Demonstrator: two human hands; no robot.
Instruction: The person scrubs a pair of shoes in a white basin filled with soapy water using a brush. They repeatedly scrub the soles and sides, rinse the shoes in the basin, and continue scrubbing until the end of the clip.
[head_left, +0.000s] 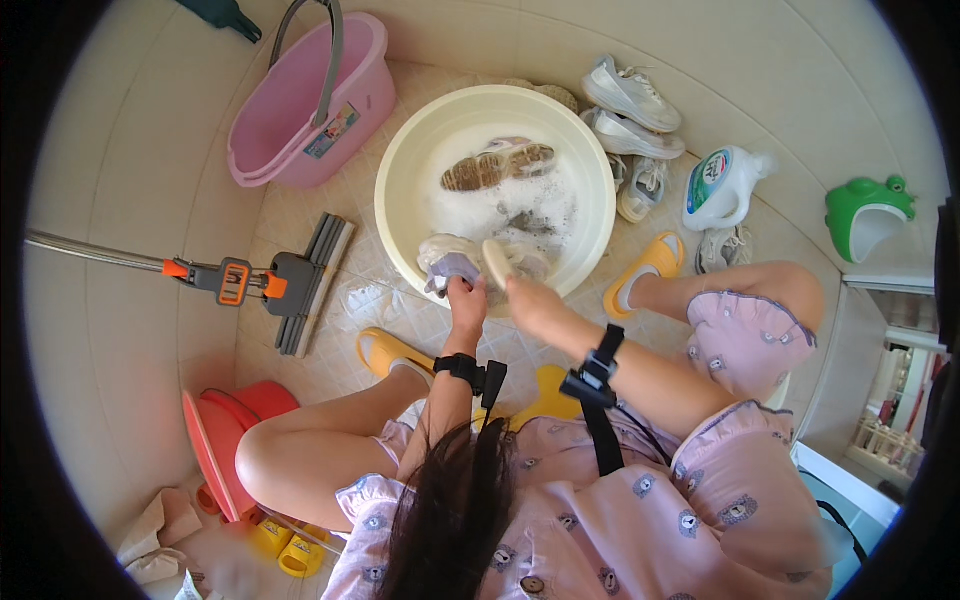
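A large cream plastic basin (385, 187) stands on the tiled floor, holding sudsy water. My left hand (468, 301) grips a pale shoe (450, 259) with a lavender part at the basin's near rim. Beside it, my right hand (534, 304) is closed on a cream brush (496, 264), whose bristles are hidden; it lies against or close to the shoe. Another shoe (499, 166) floats on its side in the foam, its brown sole showing. Dark grime spots the suds between the two shoes.
A pink mop bucket (352, 120) stands behind left, a sponge mop (311, 285) left of the basin. At right are stacked sneakers (634, 97), a white detergent bottle (721, 187) and a green frog-shaped potty (862, 214). A red plastic basin (225, 442) leans by my left knee.
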